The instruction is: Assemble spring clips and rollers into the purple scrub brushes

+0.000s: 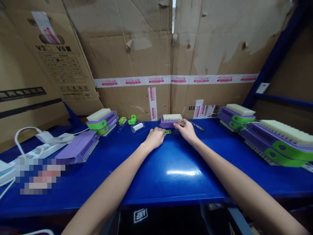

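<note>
A small flat green plastic piece (168,132) with slots lies at the fingertips of my left hand (155,137), whose curled fingers close on its left end. My right hand (187,130) is closed in a pinch at the right end of a small purple brush block (168,123) with cream bristles facing up. What sits between those fingers is too small to name. Behind the block, a thin coiled spring (183,112) shows against the cardboard. A dark pen-like tool (197,125) lies just right of my right hand.
Left of my hands lie a clear-cased white roller (137,127), a green bracket (132,120) and a green block (122,121). Purple-green brushes stand stacked at left (102,120) and right (276,140). A power strip (36,151) occupies the left; cardboard (122,58) walls the back.
</note>
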`<action>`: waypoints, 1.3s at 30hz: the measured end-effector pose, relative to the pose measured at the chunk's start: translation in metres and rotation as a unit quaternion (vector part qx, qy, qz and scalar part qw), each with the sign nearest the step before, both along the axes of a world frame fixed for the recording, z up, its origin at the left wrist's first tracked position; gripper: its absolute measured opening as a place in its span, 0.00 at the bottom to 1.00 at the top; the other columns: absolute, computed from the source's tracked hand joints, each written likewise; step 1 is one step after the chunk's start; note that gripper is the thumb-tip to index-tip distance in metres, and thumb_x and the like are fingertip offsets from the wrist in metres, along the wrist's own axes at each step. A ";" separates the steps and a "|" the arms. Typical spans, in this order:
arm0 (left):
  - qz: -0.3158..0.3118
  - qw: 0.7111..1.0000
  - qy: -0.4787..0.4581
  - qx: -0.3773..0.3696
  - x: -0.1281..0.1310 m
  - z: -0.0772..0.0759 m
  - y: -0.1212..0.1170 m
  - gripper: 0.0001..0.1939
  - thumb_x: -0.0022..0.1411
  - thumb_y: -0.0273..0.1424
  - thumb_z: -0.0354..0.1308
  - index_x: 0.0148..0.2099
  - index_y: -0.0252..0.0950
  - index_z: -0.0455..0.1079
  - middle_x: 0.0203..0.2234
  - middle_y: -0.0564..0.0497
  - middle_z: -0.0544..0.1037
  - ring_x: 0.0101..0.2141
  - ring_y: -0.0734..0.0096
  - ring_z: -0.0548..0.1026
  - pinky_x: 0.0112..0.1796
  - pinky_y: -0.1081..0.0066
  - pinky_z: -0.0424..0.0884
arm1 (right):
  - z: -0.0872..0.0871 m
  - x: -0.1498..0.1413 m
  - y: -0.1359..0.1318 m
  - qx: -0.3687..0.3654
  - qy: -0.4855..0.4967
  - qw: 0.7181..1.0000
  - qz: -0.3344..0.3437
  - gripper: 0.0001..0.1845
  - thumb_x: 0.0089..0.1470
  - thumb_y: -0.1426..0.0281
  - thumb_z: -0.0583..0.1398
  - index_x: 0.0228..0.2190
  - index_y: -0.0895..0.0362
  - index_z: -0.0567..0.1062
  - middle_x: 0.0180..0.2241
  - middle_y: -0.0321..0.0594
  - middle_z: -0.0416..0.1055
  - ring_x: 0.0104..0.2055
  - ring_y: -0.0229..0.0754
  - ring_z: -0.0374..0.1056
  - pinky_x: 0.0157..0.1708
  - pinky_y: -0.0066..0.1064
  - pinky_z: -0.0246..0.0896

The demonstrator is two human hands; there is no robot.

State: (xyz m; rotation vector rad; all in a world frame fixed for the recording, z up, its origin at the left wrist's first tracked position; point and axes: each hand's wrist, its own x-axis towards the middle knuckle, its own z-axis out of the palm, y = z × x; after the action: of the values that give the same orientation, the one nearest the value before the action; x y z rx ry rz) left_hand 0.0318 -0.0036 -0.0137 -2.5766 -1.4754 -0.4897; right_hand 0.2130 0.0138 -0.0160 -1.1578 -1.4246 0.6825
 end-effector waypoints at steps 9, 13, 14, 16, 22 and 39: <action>-0.004 0.995 -0.095 -0.034 -0.003 0.003 0.004 0.14 0.58 0.28 0.57 0.48 0.35 0.71 0.42 0.44 0.77 0.43 0.59 0.73 0.44 0.64 0.67 | 0.009 -0.002 -0.009 -0.106 0.111 0.987 0.055 0.21 0.39 0.57 0.67 0.33 0.56 0.72 0.27 0.35 0.70 0.25 0.33 0.64 0.17 0.21 0.59; -0.044 0.979 -0.178 -0.088 -0.004 -0.002 0.005 0.23 0.56 0.23 0.54 0.55 0.38 0.67 0.42 0.45 0.78 0.41 0.60 0.76 0.42 0.66 0.69 | 0.009 -0.003 -0.010 -0.137 0.128 0.980 0.072 0.18 0.40 0.61 0.68 0.32 0.57 0.71 0.27 0.36 0.72 0.23 0.33 0.66 0.17 0.22 0.62; -0.055 0.976 -0.190 -0.093 -0.003 -0.002 0.005 0.24 0.56 0.22 0.53 0.56 0.39 0.66 0.44 0.46 0.78 0.41 0.60 0.76 0.42 0.66 0.69 | 0.009 -0.004 -0.010 -0.143 0.131 0.978 0.077 0.18 0.40 0.62 0.69 0.31 0.57 0.71 0.27 0.37 0.72 0.22 0.33 0.66 0.17 0.22 0.63; -0.070 0.969 -0.217 -0.092 -0.001 -0.002 0.004 0.25 0.56 0.21 0.51 0.56 0.39 0.67 0.47 0.47 0.77 0.43 0.61 0.75 0.44 0.67 0.68 | 0.009 -0.004 -0.010 -0.156 0.140 0.974 0.086 0.17 0.41 0.64 0.69 0.31 0.57 0.70 0.26 0.37 0.73 0.22 0.34 0.68 0.18 0.23 0.64; -0.044 0.947 -0.289 -0.134 0.007 0.004 -0.001 0.14 0.57 0.26 0.53 0.41 0.35 0.78 0.37 0.46 0.80 0.38 0.62 0.77 0.43 0.67 0.68 | 0.011 -0.006 -0.013 -0.177 0.164 0.965 0.101 0.18 0.42 0.68 0.69 0.31 0.57 0.67 0.25 0.38 0.74 0.23 0.36 0.71 0.22 0.25 0.68; -0.051 0.823 -0.524 -0.215 0.009 -0.003 0.009 0.12 0.49 0.37 0.63 0.30 0.32 0.74 0.22 0.49 0.76 0.25 0.70 0.72 0.29 0.70 0.65 | 0.012 -0.011 -0.017 -0.135 0.186 0.965 0.127 0.22 0.34 0.65 0.71 0.26 0.56 0.64 0.27 0.36 0.73 0.32 0.40 0.72 0.28 0.28 0.69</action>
State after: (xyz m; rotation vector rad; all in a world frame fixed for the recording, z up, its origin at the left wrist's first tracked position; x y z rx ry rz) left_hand 0.0413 0.0051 -0.0162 -2.8247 -1.8399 -2.0602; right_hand 0.2020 -0.0029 -0.0037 -0.9910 -1.1901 1.2398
